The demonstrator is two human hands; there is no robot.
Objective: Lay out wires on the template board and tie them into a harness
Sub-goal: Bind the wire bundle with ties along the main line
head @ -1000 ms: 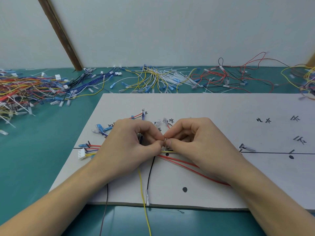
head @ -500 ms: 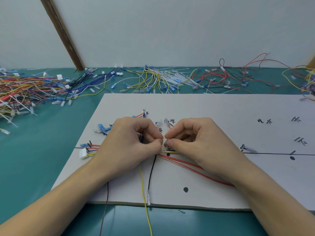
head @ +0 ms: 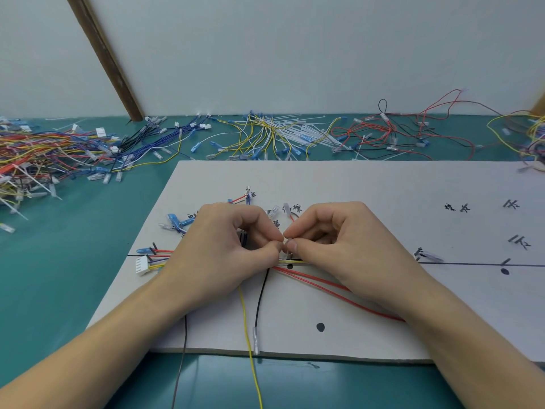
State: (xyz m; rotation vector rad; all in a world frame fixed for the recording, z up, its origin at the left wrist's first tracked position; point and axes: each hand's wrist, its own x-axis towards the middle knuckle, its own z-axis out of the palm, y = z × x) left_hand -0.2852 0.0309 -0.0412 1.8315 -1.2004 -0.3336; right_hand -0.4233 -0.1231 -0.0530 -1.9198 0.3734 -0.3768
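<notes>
Head view: left hand (head: 224,249) and right hand (head: 345,246) are meeting fingertip to fingertip over the middle of the template board (head: 368,184), both pinching a small clear tie (head: 287,251) on the wire bundle (head: 290,262) lying directly beneath them. Red wires (head: 330,286) are running under the right hand; a white connector (head: 142,264) is sitting on the board left of the left hand.

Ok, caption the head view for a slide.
Both hands pinch a tie over wires on the board.

A teal-topped table (head: 67,278) is carrying a flat white rectangular template board (head: 368,184). Beyond the board's far edge, loose multicoloured wire piles (head: 44,152) and thin white plastic cable ties (head: 298,132) are lying directly on the table.
</notes>
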